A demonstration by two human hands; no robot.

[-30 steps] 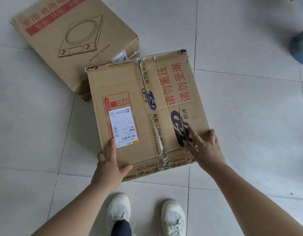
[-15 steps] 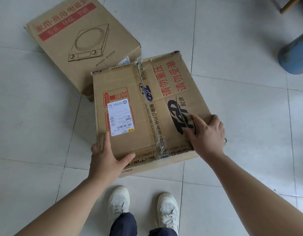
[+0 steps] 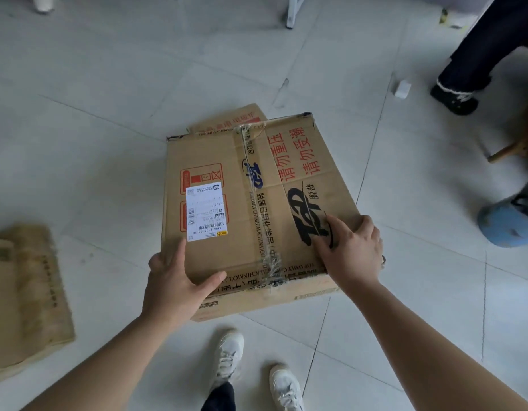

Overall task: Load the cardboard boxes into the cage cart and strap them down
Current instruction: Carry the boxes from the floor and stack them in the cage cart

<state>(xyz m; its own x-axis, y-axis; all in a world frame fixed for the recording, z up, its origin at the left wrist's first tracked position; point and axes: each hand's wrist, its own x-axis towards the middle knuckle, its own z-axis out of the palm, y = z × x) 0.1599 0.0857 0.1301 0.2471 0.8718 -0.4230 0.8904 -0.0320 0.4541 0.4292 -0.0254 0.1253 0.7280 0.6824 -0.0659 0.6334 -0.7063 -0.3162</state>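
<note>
A taped cardboard box (image 3: 250, 203) with red and black print and a white shipping label is in front of me, raised off the tiled floor. My left hand (image 3: 175, 284) grips its near left corner, thumb on top. My right hand (image 3: 350, 250) grips its near right edge, fingers curled over the side. A second cardboard box (image 3: 227, 124) with red print lies on the floor behind it, mostly hidden. No cage cart or strap is in view.
A third worn cardboard box (image 3: 25, 295) lies on the floor at the left. Another person's dark trouser leg and shoe (image 3: 455, 96) stand at the upper right, a blue object (image 3: 505, 226) at the right edge. My white shoes (image 3: 227, 357) are below the box.
The box has risen from the floor in both hands and now covers most of the box behind it. The view has swung, bringing in the left box and another person's leg.
</note>
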